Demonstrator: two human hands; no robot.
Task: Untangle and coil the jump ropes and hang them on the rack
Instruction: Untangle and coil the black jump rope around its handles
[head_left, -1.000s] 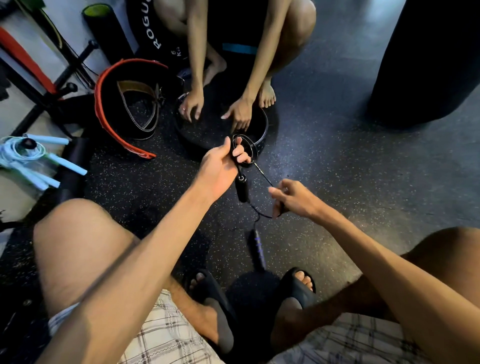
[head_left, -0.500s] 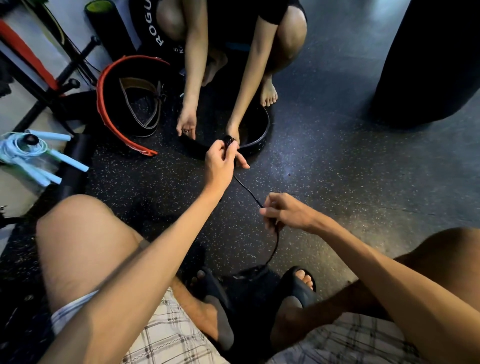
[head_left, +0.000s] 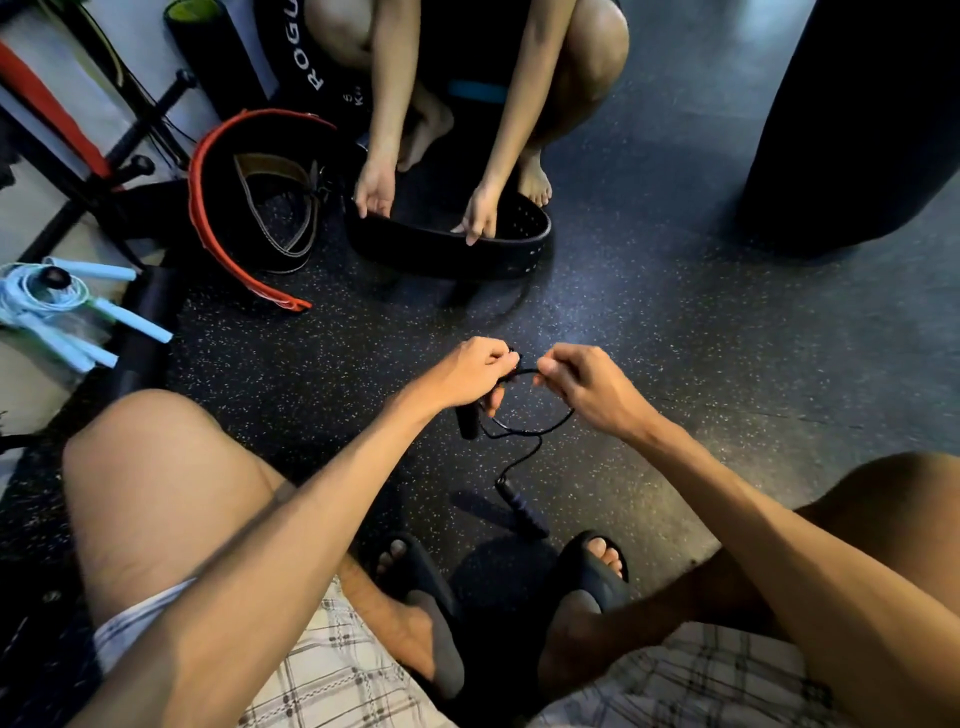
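Left hand (head_left: 467, 376) and right hand (head_left: 587, 387) I've got both pinched closed on the thin black jump rope (head_left: 524, 426), looped between them above the floor (head_left: 675, 338), one handle (head_left: 522, 509) dangling near my sandals.

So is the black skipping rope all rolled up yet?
Not yet. The thin black jump rope makes one loop between the left hand and right hand; one handle still dangles low.

red-edged belt (head_left: 208, 218), black belt (head_left: 457, 249), punching bag (head_left: 857, 130), speckled floor (head_left: 675, 322)
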